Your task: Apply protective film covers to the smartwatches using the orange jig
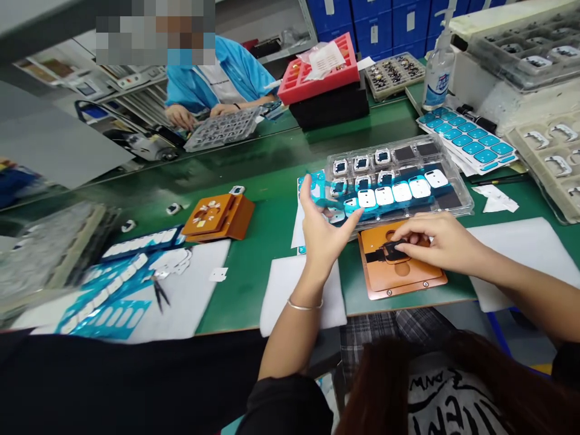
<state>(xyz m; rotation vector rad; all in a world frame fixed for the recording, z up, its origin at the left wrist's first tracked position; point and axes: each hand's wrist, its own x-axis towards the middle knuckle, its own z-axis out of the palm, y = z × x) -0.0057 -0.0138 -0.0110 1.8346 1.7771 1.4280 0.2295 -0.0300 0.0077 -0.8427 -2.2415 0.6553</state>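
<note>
head view: my right hand (437, 241) has thumb and index pinching the black part (395, 252), which sits on the orange fixture (403, 285) near the front edge of the green bench (249, 266). my left hand (322, 237) has thumb and index spread wide, at the left end of the blue strip (393, 193), above the clear tray (466, 202). can't tell if hidden fingers grip it.

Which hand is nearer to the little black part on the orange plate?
Right. The right hand is touching the black part; the left hand is off to its left, at the blue film strip.
</note>
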